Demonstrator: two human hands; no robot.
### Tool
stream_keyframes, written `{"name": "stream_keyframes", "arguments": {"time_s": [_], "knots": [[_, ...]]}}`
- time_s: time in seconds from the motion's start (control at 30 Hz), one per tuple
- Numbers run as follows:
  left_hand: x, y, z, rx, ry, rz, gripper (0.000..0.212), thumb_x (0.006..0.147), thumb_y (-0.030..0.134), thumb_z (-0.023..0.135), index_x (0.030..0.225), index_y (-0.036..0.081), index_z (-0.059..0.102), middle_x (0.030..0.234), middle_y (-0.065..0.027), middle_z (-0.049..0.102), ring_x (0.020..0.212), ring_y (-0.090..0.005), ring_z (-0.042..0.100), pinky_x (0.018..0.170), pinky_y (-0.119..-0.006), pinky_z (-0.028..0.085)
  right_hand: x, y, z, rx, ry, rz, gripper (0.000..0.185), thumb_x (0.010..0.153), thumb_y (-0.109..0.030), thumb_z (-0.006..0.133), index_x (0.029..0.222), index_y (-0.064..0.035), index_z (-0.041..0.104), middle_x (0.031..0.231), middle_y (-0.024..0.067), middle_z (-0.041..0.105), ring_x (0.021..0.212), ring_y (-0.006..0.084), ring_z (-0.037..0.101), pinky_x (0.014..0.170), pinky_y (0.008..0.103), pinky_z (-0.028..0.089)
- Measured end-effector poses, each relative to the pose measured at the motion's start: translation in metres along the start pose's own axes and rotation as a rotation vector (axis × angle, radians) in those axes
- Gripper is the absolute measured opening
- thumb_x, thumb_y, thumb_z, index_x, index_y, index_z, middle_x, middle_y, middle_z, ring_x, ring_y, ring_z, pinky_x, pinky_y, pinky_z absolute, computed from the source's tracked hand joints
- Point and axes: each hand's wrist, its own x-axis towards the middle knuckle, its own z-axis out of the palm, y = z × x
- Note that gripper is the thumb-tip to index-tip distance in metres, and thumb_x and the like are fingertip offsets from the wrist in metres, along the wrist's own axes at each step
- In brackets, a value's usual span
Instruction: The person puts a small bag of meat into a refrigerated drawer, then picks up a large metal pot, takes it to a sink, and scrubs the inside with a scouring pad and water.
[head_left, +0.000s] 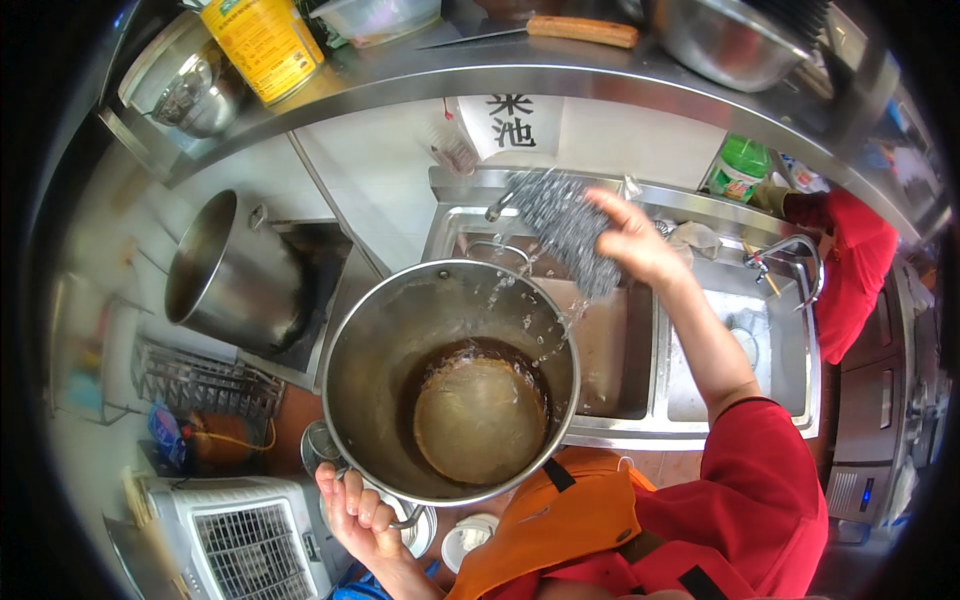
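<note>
A large, deep stainless steel stockpot (371, 360) tilts toward me, its rim beside the sink. Shallow brownish water (480, 420) covers its bottom. My left hand (356, 514) is closed around the pot's loop handle (409, 519) on the near side. Above the sink, my right hand (637, 240) holds a dark grey cloth or scouring pad (566, 225), blurred by motion. Drops of water fly between the cloth and the pot's far rim. A tap spout (495, 210) shows just left of the cloth.
The double-bowl steel sink (660, 360) lies ahead and right, with a curved faucet (814, 262). Another person's red sleeve (855, 277) is beyond it. A second stockpot (240, 277) stands left. Overhead, a steel shelf (480, 79) carries a knife (581, 31), a yellow can (262, 49) and bowls.
</note>
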Motion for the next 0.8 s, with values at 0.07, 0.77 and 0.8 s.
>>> {"name": "stream_keyframes", "arguments": {"time_s": [0.07, 0.77, 0.8], "knots": [[-0.003, 0.001, -0.001, 0.013, 0.019, 0.005, 0.014, 0.096, 0.006, 0.036, 0.110, 0.010, 0.037, 0.066, -0.0035, 0.035, 0.045, -0.0088, 0.030, 0.034, -0.020, 0.024, 0.017, 0.018, -0.036, 0.002, 0.082, 0.069, 0.059, 0.070, 0.000, 0.054, 0.128, -0.0034, 0.046, 0.121, 0.0042, 0.051, 0.105, 0.0122, 0.051, 0.089, 0.0258, 0.043], [-0.033, -0.023, 0.027, 0.369, 0.341, 0.225, 0.034, 0.092, 0.004, 0.046, 0.124, 0.012, 0.040, 0.074, -0.0053, 0.038, 0.042, -0.0059, 0.030, 0.032, -0.016, 0.026, 0.107, 0.232, -0.100, -0.978, 0.007, -0.115, 0.047, 0.074, 0.002, 0.055, 0.120, -0.0030, 0.050, 0.123, 0.0175, 0.052, 0.112, 0.0313, 0.051, 0.093, 0.0369, 0.044], [-0.026, -0.026, 0.025, 0.377, 0.307, 0.213, 0.035, 0.092, 0.004, 0.046, 0.125, 0.013, 0.039, 0.075, -0.0053, 0.038, 0.042, -0.0060, 0.030, 0.032, -0.016, 0.027, 0.094, 0.230, -0.119, -0.776, 0.076, 0.023, 0.041, 0.081, -0.013, 0.060, 0.120, -0.0041, 0.051, 0.117, 0.0131, 0.057, 0.107, 0.0246, 0.055, 0.084, 0.0346, 0.047]]}}
